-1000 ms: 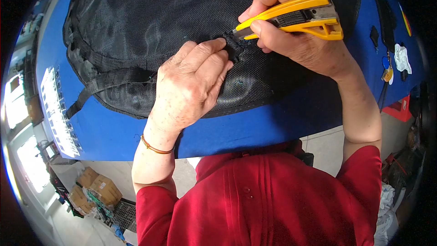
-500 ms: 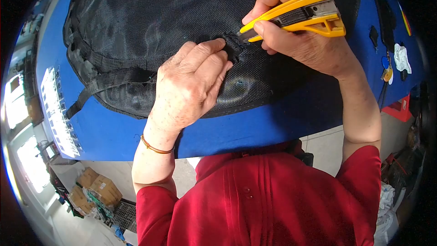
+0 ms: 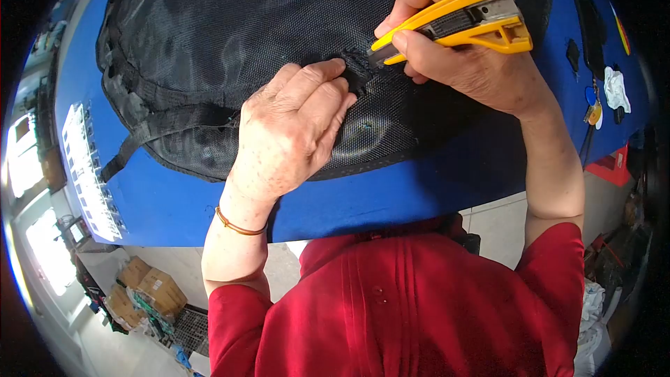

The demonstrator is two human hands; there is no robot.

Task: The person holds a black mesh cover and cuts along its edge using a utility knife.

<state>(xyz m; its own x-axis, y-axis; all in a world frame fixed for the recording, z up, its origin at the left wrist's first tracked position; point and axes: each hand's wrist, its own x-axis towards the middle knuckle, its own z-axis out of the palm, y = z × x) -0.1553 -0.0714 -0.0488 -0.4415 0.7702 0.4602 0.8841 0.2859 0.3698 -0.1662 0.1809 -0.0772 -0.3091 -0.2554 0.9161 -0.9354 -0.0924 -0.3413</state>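
A large black mesh bag with black webbing lies flat on a blue table. My left hand is closed, its bent fingers pinching the black strap against the mesh. Past my fingertips the strap's bunched end shows. My right hand grips a yellow box cutter, tilted with its blade end down at the mesh beside that bunched end. Whether the blade tip touches the fabric I cannot tell.
Toward the right edge of the table lie a black phone-like slab, keys with tags and a crumpled white tissue. Cardboard boxes stand on the floor at lower left. A red object is at right.
The box cutter in my right hand has shifted very slightly, its blade end a little to the right. My left hand and the bag stay where they were.
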